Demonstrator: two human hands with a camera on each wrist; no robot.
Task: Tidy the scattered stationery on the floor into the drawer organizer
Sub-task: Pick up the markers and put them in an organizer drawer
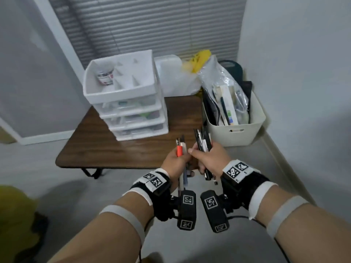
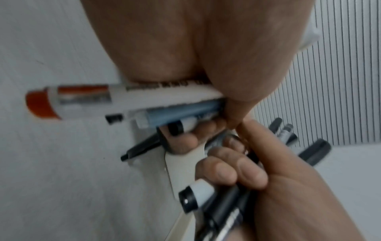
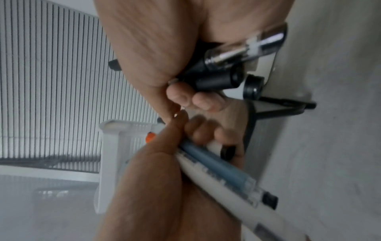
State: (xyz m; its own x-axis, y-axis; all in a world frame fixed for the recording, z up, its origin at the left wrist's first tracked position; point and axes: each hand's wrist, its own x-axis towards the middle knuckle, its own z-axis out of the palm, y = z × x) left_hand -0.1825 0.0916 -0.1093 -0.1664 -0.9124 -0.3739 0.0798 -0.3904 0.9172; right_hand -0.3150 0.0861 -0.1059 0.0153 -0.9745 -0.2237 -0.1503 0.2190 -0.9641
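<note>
Two hands in view, each fisted round a bundle of pens, thumbs nearly touching above the near edge of the desk.

Left hand: fingers curled tight round a bundle of four visible items: one white marker with orange cap, one blue-barrelled pen, one white pen with black end, one thin black pen. Tips point up and away in the head view.

Right hand: fingers wrapped round a bundle of dark pens; exact count cannot be told. One clear-and-chrome barrel shows in the right wrist view.

Drawer organizer: one white unit on the desk, beyond the hands. One open top tray over three visible shut drawers; one tape roll in the tray.

One beige bin of books, right of the desk.
</note>
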